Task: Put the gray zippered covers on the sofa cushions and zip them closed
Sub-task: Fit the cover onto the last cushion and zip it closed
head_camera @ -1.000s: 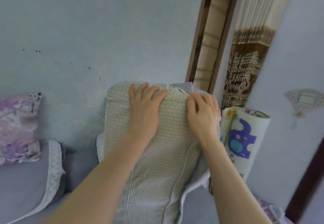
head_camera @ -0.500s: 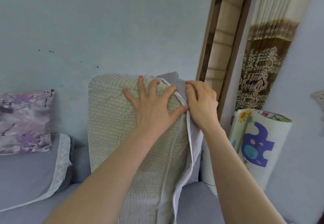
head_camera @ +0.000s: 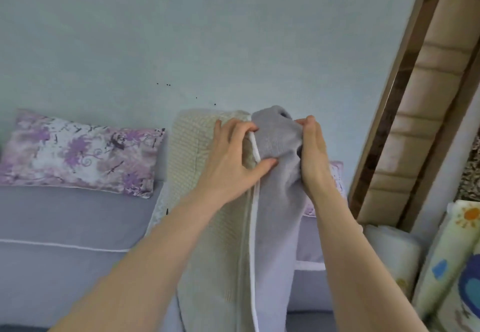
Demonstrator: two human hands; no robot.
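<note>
A cream waffle-textured sofa cushion [head_camera: 192, 165] stands upright on end in front of me. A gray cover [head_camera: 275, 201] with white piping wraps its right side and reaches up over the top right corner. My left hand [head_camera: 233, 160] lies on the cushion's upper face, its fingers curled over the cover's white-piped edge and its thumb on the gray fabric. My right hand [head_camera: 314, 155] grips the bunched gray cover at the cushion's top right corner. No zipper shows.
A gray sofa seat [head_camera: 65, 227] with white piping lies to the left, a purple floral pillow [head_camera: 78, 152] leaning on the blue wall behind it. A second floral pillow peeks out behind my right wrist. A wooden door frame [head_camera: 405, 103] and rolled play mats [head_camera: 446, 266] stand at the right.
The view has swung left. The gray cover has come further up over the cushion's top right corner. My left hand's fingers have curled onto the piped edge, and my right hand now bunches the fabric.
</note>
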